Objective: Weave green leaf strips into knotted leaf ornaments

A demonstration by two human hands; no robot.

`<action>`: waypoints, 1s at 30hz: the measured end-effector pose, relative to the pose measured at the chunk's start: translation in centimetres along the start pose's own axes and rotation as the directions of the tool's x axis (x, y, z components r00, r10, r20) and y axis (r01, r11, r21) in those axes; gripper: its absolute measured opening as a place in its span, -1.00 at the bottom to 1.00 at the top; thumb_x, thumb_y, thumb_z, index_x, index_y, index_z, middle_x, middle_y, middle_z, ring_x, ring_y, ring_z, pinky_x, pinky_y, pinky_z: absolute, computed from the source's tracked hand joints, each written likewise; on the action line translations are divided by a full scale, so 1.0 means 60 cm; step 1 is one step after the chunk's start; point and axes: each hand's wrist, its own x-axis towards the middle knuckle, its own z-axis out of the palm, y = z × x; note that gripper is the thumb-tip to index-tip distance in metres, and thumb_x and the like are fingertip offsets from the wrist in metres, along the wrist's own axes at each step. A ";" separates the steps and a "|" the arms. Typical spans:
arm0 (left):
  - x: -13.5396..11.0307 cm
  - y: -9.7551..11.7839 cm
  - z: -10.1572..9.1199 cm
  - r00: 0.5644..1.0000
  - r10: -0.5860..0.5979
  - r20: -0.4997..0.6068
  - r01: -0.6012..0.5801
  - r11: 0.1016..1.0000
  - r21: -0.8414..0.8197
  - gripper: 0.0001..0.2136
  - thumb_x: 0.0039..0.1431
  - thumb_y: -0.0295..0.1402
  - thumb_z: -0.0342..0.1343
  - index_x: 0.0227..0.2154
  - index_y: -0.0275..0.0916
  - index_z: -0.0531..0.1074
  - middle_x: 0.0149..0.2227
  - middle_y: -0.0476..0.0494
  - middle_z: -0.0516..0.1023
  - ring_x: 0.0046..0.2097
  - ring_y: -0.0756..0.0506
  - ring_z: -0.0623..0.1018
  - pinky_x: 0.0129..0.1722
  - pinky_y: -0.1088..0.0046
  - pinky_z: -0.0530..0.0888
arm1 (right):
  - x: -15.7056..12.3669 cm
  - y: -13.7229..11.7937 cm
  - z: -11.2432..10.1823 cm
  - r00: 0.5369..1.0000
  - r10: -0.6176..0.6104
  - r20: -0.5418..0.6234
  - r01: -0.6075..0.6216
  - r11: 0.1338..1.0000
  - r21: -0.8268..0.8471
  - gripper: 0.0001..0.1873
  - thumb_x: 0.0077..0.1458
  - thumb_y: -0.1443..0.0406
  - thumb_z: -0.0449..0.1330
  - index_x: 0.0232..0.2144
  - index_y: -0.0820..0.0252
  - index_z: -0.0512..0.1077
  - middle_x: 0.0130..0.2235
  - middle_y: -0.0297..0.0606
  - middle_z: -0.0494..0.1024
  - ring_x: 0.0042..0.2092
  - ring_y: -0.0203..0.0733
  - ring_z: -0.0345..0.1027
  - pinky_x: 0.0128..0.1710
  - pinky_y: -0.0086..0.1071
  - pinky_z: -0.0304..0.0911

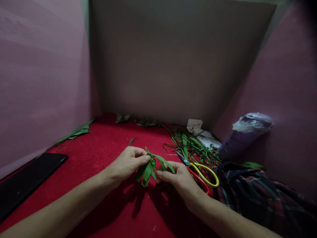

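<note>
Holding a knotted bundle of green leaf strips just above the red bench, pretty much dead centre. Pinched at the knot by the left hand, thumb and fingertips closed on it, and clamped from the other side by the right hand on the end of one strip. Loose ends fanning down between the two. Right beside the right hand, scissors with yellow and red handles, lying flat. Behind those, a messy pile of leaf trimmings plus some white paper. Off right, plaid cloth and a purple wrapped thing; far left, a flat black tablet.
</note>
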 end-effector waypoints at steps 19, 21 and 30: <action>0.001 -0.008 0.000 0.998 -0.045 0.050 0.047 0.998 -0.034 -0.73 -0.05 -0.16 0.13 -0.60 -0.29 0.36 -0.64 0.06 0.36 -0.60 0.06 0.27 -0.54 0.51 0.21 | 0.000 0.005 -0.003 1.000 -0.006 0.000 0.006 0.999 -0.034 -0.76 -0.16 0.21 0.29 -0.64 0.28 0.42 -0.64 -0.39 0.35 -0.60 -0.40 0.06 -0.56 -0.46 -0.09; 0.001 -0.009 0.001 0.997 -0.055 0.047 0.057 0.997 -0.043 -0.73 -0.06 -0.16 0.14 -0.60 -0.29 0.36 -0.64 0.05 0.37 -0.60 0.06 0.28 -0.55 0.51 0.20 | 0.001 0.007 -0.004 1.000 -0.013 -0.001 0.013 0.999 -0.041 -0.77 -0.16 0.21 0.29 -0.63 0.28 0.43 -0.65 -0.38 0.36 -0.60 -0.41 0.06 -0.57 -0.46 -0.09; 0.002 -0.013 0.006 0.995 -0.074 0.063 0.079 0.994 -0.081 -0.76 -0.08 -0.20 0.16 -0.60 -0.30 0.37 -0.64 0.01 0.41 -0.60 0.06 0.32 -0.54 0.51 0.23 | 0.001 0.007 -0.004 1.000 0.004 -0.001 -0.004 0.998 -0.057 -0.76 -0.17 0.21 0.29 -0.65 0.28 0.42 -0.68 -0.40 0.32 -0.64 -0.42 0.04 -0.60 -0.48 -0.07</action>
